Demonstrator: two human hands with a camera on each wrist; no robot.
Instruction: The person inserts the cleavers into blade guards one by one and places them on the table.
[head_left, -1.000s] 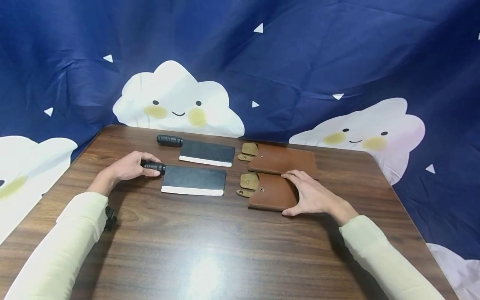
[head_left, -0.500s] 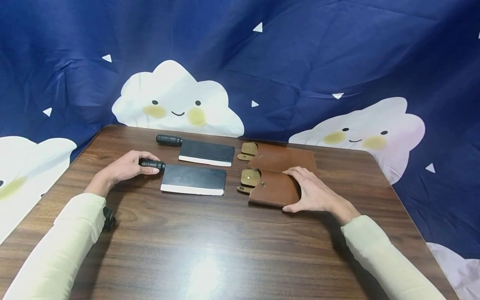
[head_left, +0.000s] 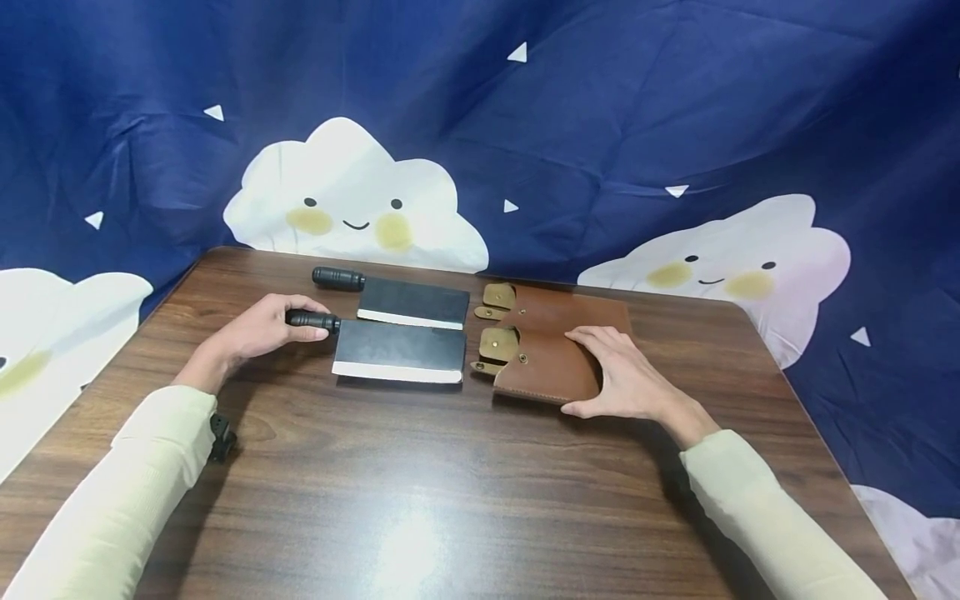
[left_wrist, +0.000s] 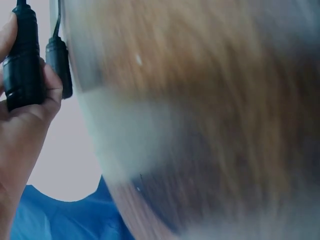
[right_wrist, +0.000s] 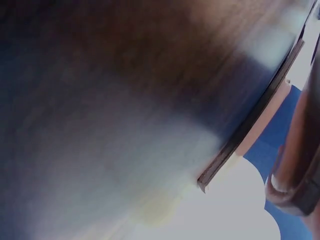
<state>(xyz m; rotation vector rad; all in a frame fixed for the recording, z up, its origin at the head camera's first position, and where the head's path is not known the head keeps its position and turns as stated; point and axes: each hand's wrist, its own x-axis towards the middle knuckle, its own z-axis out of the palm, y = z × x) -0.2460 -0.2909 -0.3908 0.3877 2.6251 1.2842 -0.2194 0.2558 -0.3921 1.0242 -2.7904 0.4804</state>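
In the head view my left hand grips the black handle of the nearer cleaver. Its dark, wide blade points right, with a shadow beneath it, slightly off the table. In the left wrist view, thumb and fingers wrap around the handle. My right hand holds the nearer brown leather sheath by its closed right end, thumb at the near edge and fingers at the far edge. This sheath is slightly raised, its mouth facing the blade tip across a small gap. Its olive flap and snap strap lie out to the left.
A second cleaver lies just behind the held one, handle to the left. Beside it rests another brown sheath, partly overlapped in view by the held sheath. The wooden table ends at a blue cloud-print curtain.
The nearer cleaver has risen a little and shifted right toward the sheath. My right hand has lifted the nearer sheath and moved it slightly away from me.
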